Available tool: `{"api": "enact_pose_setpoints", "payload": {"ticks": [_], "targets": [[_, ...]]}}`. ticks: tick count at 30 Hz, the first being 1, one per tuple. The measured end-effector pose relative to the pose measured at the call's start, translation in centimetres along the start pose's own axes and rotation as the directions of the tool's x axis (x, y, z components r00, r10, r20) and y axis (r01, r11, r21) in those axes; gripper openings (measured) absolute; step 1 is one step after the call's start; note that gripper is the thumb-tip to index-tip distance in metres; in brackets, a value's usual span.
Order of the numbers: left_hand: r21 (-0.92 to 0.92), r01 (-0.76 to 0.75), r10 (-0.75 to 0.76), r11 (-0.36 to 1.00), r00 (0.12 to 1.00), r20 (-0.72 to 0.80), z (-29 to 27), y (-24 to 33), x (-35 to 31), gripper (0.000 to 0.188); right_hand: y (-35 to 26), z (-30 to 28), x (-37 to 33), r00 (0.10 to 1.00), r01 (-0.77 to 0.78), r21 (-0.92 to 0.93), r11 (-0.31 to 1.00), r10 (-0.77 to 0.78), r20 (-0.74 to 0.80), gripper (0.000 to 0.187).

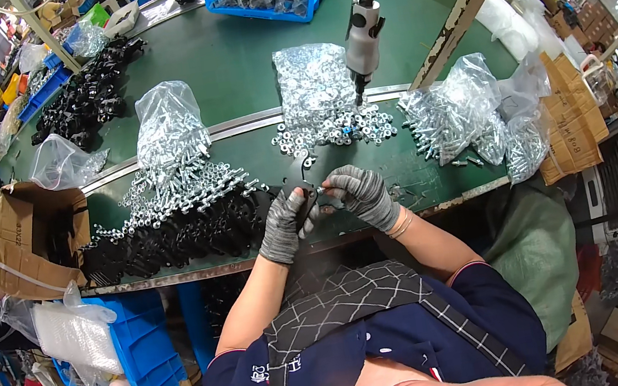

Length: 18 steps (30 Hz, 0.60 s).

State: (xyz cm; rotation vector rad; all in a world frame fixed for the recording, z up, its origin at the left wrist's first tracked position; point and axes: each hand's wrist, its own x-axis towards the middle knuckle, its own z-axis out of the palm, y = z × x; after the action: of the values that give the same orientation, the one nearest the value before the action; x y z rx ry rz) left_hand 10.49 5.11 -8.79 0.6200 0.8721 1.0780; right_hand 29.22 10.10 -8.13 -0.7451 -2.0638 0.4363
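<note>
My left hand (281, 230), in a grey striped knit glove, is closed on a black curved bracket-like part (307, 195) just above the table's near edge. Gloved the same way, my right hand (365, 196) pinches a small silver fastener (320, 190) against that part's right side; its exact kind is too small to tell. Beyond the hands lie loose silver nuts (290, 143), spilling from a clear bag (315, 81). A powered screwdriver (364, 41) hangs bit-down over them. To the left are loose silver bolts (174, 187) and a heap of black parts (174, 242).
An open cardboard box (20, 243) stands at the table's left end. Bags of silver bolts (455, 111) and a cardboard piece (572, 116) are on the right. Past the metal rail sit a blue crate (310, 5) and a black parts heap (86, 98). A slanted post (454, 18) rises at right.
</note>
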Motion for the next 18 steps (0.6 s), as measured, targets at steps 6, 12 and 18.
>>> {"api": "enact_pose_setpoints", "payload": {"ticks": [6, 12, 18], "targets": [[-0.454, 0.198, -0.104, 0.869, 0.969, 0.224, -0.8, -1.7, 1.4, 0.032, -1.6, 0.1, 0.3, 0.971, -0.239, 0.335, 0.911, 0.223, 0.085, 0.016], [-0.605, 0.22, -0.016, 0.765, 0.946, 0.324, -0.3, -2.2, 1.1, 0.029, -2.3, -0.1, 0.4, 0.823, -0.563, 0.556, 0.611, 0.472, 0.315, 0.012], [-0.653, 0.263, -0.073, 0.711, 0.95, 0.303, -0.8, -3.4, 1.4, 0.028, -1.6, -1.1, 0.7, 0.677, -0.724, 0.601, 0.339, 0.52, 0.521, 0.011]]}}
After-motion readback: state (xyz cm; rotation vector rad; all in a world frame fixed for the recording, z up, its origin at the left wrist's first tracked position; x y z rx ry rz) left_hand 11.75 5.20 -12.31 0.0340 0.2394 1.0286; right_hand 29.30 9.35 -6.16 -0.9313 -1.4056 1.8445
